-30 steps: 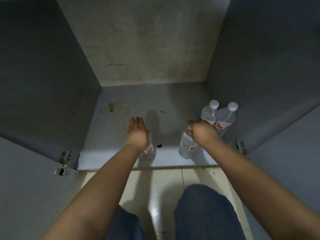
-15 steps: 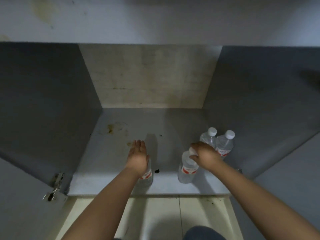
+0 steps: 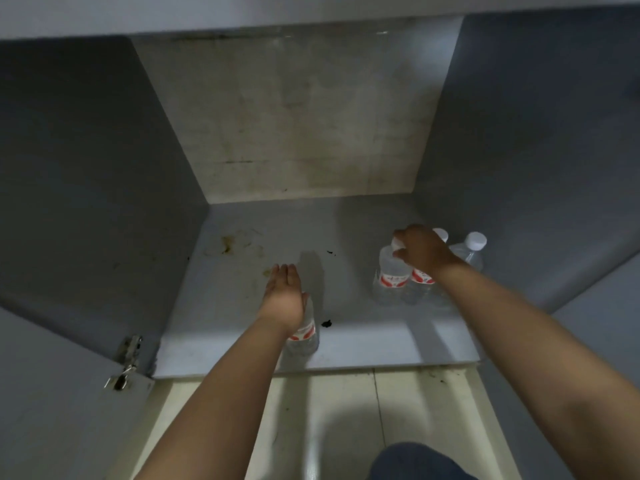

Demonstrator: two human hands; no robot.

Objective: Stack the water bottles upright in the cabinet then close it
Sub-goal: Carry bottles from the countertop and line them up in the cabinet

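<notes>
An open grey cabinet [image 3: 249,237] stands in front of me. Three clear water bottles with white caps and red labels stand upright at its right side. My right hand [image 3: 420,249] grips the cap end of the leftmost of them [image 3: 389,275]. Right behind my hand is a second bottle [image 3: 423,278], and a third bottle [image 3: 472,249] stands by the right wall. My left hand [image 3: 285,296] lies with straight fingers on top of a fourth bottle [image 3: 304,336] near the front edge, hiding its cap.
Both cabinet doors hang open, the left door [image 3: 52,393] with a metal hinge [image 3: 126,362] and the right door [image 3: 595,341]. The cabinet floor has brown stains at the left and small dark specks. Pale floor tiles [image 3: 329,410] and my knee lie below.
My right hand has carried its bottle further in and set it upright against the two by the right wall. My left hand stays on its bottle. The view has tilted up.
</notes>
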